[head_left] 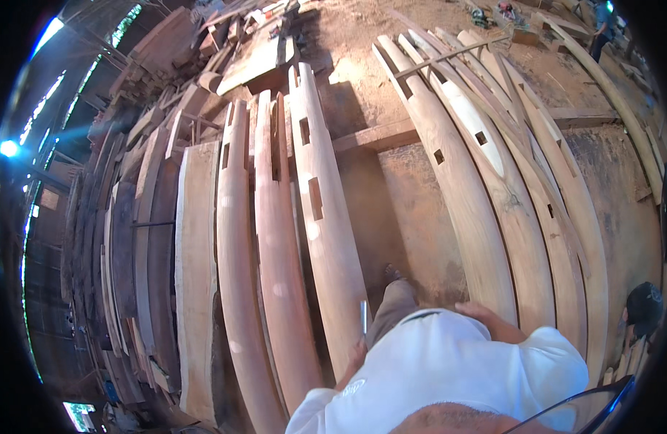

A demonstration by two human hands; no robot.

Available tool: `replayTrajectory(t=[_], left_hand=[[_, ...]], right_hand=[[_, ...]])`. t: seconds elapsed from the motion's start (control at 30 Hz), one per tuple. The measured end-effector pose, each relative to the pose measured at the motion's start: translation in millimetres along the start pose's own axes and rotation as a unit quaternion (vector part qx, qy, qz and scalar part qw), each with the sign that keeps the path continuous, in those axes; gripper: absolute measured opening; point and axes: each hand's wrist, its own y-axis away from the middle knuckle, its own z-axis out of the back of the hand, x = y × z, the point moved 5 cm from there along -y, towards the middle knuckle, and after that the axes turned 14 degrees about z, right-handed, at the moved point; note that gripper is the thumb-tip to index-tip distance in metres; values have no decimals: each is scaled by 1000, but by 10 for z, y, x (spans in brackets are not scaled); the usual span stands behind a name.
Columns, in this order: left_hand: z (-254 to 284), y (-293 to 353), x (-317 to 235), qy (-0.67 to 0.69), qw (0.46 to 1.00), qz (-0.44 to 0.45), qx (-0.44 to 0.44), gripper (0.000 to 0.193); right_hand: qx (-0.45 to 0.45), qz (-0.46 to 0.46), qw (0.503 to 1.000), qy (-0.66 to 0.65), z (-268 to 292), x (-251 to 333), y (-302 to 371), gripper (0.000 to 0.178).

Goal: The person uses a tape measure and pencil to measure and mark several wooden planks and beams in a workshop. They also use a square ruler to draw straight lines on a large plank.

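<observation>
My left hand [355, 356] is closed around a narrow, straight tool with a shiny metal blade [364, 318]; its exact kind cannot be made out. The blade points upward beside a thick, rounded wooden beam [337, 253] with rectangular mortises cut into it. On the other side of my body, my right hand [482, 312] is near my waist, close to another long beam [467, 210]. Its fingers look stretched out with nothing in them, though my white shirt hides part of the hand.
More rounded beams [275, 239] lie parallel on my left, beside a flat slab [197, 275] and stacked planks [149, 253]. Mortised beams [518, 210] lie on my right. A crosspiece timber [377, 136] spans ahead. A dark cap [644, 307] shows at right; another person [605, 32] stands far off.
</observation>
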Motion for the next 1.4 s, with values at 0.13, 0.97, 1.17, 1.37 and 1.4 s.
replayTrajectory(t=[0.13,0.97,1.17,1.37,1.4], left_hand=[[606,-1320,-1264,101,990,75,56,38],[1369,-5982,-6376,158,987,15,25,33],[1323,-7770,-7676,23,998,-32,-38,33],[1641,-9318,-9018,22,999,17,-21,33],[1882,-9596,-9058,34,999,-8,-42,33]], right_hand=[[-184,44,982,9,887,1451,-530,56],[-338,215,908,-119,6308,6059,-5378,31],[-252,242,924,-153,6918,7250,-6368,38],[-214,145,959,-120,7375,7538,-8084,29],[-202,92,970,-97,7352,7613,-8335,30]])
